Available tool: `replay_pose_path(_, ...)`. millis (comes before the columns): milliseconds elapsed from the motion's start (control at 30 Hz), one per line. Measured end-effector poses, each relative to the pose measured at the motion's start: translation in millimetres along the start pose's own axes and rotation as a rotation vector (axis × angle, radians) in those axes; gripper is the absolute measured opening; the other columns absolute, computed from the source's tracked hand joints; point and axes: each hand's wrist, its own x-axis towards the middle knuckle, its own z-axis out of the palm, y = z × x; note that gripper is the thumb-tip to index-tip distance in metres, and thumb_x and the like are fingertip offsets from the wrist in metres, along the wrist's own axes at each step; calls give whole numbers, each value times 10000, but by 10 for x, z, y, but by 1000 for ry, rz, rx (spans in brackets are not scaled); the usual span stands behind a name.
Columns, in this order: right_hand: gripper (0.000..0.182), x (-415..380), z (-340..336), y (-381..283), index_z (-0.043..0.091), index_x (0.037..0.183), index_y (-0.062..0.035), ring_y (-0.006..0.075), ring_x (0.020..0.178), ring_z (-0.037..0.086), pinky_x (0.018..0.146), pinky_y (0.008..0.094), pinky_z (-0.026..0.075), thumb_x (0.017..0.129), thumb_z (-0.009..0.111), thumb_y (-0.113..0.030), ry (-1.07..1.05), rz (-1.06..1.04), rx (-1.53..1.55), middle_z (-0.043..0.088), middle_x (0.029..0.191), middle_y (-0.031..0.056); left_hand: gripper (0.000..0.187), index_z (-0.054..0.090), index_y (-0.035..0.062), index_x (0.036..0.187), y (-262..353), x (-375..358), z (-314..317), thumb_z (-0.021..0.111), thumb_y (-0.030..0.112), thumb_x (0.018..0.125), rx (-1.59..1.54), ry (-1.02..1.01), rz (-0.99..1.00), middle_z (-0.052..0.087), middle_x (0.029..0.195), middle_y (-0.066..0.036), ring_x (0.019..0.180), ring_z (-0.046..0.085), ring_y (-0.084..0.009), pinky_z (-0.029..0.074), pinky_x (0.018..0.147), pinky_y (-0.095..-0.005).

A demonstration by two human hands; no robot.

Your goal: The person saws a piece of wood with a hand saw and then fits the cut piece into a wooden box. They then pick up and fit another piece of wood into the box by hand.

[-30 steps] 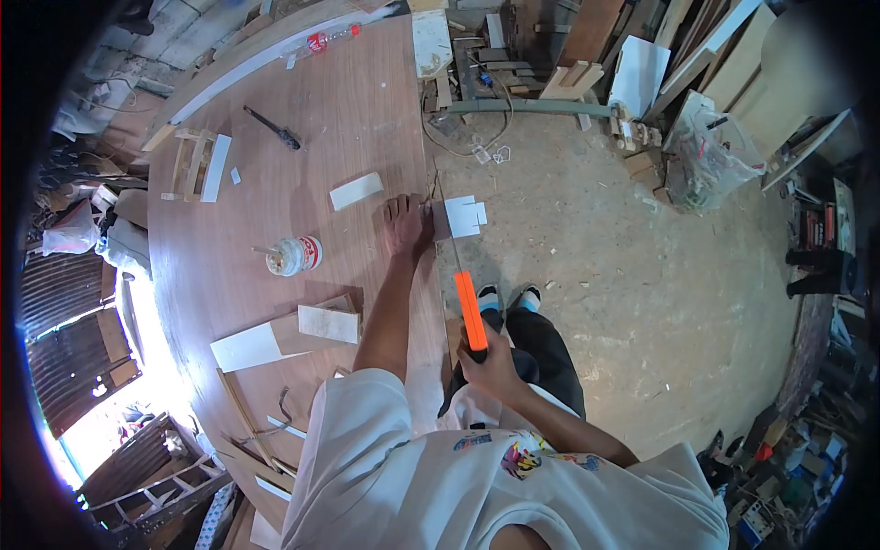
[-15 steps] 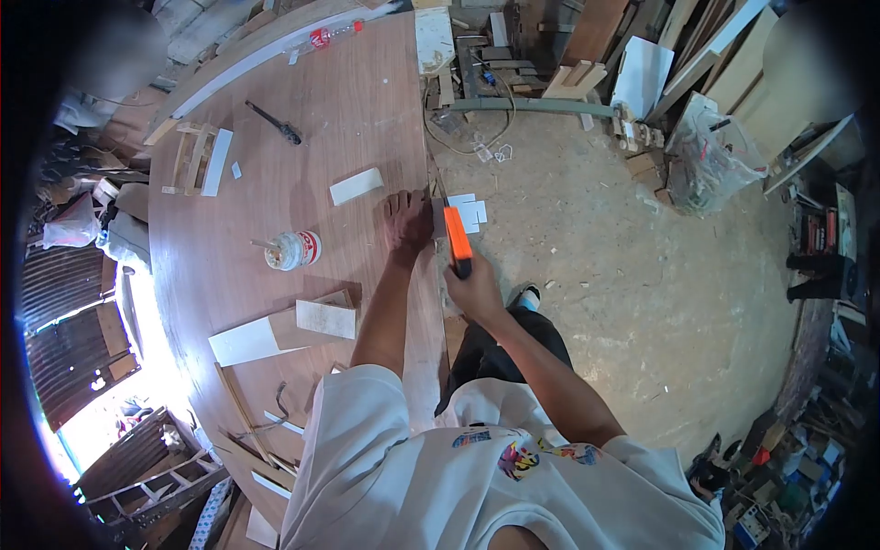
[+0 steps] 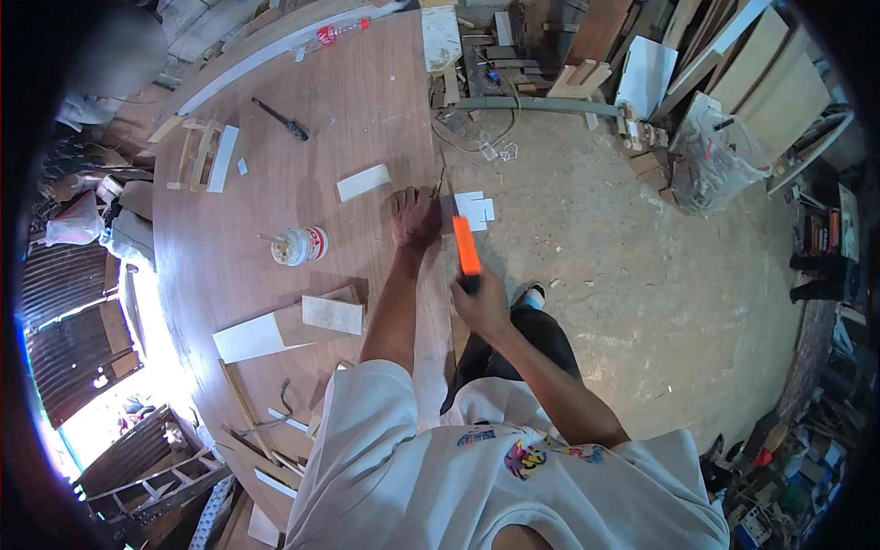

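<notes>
My right hand (image 3: 481,304) is wrapped round the black end of a hand saw's orange handle (image 3: 467,244). The narrow blade points away from me along the table's edge. My left hand (image 3: 416,218) presses down at that edge, fingers bent, on a small brown wooden piece (image 3: 448,214) that juts out past the tabletop. The saw blade lies right beside this piece, to the right of my left fingers. Beyond my left hand a white block (image 3: 364,182) lies on the table (image 3: 367,101). White notched pieces (image 3: 475,211) show below the edge, just right of the blade.
On the table are an open jar (image 3: 301,246) with a stick in it, a dark tool (image 3: 280,119), a small wooden frame (image 3: 203,156), white-faced boards (image 3: 252,337) and a plastic bottle (image 3: 328,37). Planks (image 3: 724,55) and a plastic bag (image 3: 724,165) stand at the far right.
The saw and my right hand have drawn slightly back toward me. My left hand stays on the wooden piece. The whole view has shifted a little.
</notes>
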Motion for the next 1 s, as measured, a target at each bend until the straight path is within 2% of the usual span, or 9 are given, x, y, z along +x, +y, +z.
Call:
replay_pose_path(100, 100, -663, -170, -98, 537, 830, 24, 129, 622, 515, 583, 293, 426, 769, 601, -21, -66, -20, 68, 538, 669, 71, 226, 575, 96, 955, -94, -1, 110, 526, 294, 857, 15, 51, 52, 564, 968, -131, 1002, 515, -314, 352, 938, -453)
replay_pose_path(267, 83, 158, -7, 224, 525, 811, 22, 115, 622, 508, 564, 299, 415, 785, 587, -27, 5, -119, 34, 506, 643, 60, 234, 569, 92, 954, -84, -23, 151, 530, 299, 853, 18, 87, 59, 554, 958, -128, 1005, 509, -314, 333, 961, -465)
replay_pose_path(467, 96, -610, -158, -56, 512, 813, 4, 135, 607, 500, 575, 304, 419, 765, 594, -9, -15, -179, 43, 496, 639, 70, 251, 561, 88, 972, -47, 2, 75, 533, 307, 853, -1, 32, 9, 547, 973, -127, 1021, 500, -323, 310, 988, -477)
replay_pose_path(700, 157, -349, 206, 170, 525, 908, 5, 131, 624, 522, 590, 286, 421, 767, 593, 3, -102, -76, 103, 499, 639, 74, 253, 550, 94, 989, -71, -25, 93, 532, 307, 852, 98, 18, 9, 547, 994, -126, 1037, 504, -318, 331, 970, -470)
replay_pose_path(733, 236, -405, 160, 194, 559, 967, 23, 269, 645, 611, 613, 337, 455, 745, 619, -25, -3, -41, 58, 576, 713, 186, 253, 550, 94, 989, -92, -41, 105, 532, 307, 852, 94, 13, 12, 547, 994, -126, 1037, 504, -318, 331, 970, -470)
replay_pose_path(767, 236, -484, 42, 216, 559, 967, 23, 269, 645, 611, 613, 337, 455, 745, 619, -25, 1, -40, 52, 576, 713, 186, 247, 547, 92, 982, -122, -38, 113, 532, 299, 849, 54, 2, 67, 551, 987, -127, 1031, 508, -317, 343, 958, -466)
replay_pose_path(867, 133, -651, -305, 167, 544, 871, 21, 136, 650, 518, 604, 302, 426, 765, 598, -39, -67, 141, 106, 514, 676, 91, 229, 544, 89, 961, -126, -181, 257, 543, 279, 833, 27, -3, 131, 555, 962, -131, 1004, 518, -316, 363, 935, -453)
replay_pose_path(967, 91, -299, -215, 42, 507, 818, 4, 128, 629, 485, 582, 298, 408, 775, 577, -36, -66, 84, 51, 472, 647, 65, 211, 547, 88, 938, -25, -141, 128, 566, 255, 811, 37, 91, 99, 557, 932, -132, 966, 527, -315, 376, 918, -444)
replay_pose_path(1000, 71, -112, -208, 99, 504, 848, -29, 82, 460, 481, 411, 274, 369, 831, 569, -54, -84, 25, 82, 479, 596, -11, 203, 550, 88, 928, 24, -165, 72, 577, 243, 800, 9, 139, 66, 557, 919, -133, 948, 531, -316, 380, 911, -444)
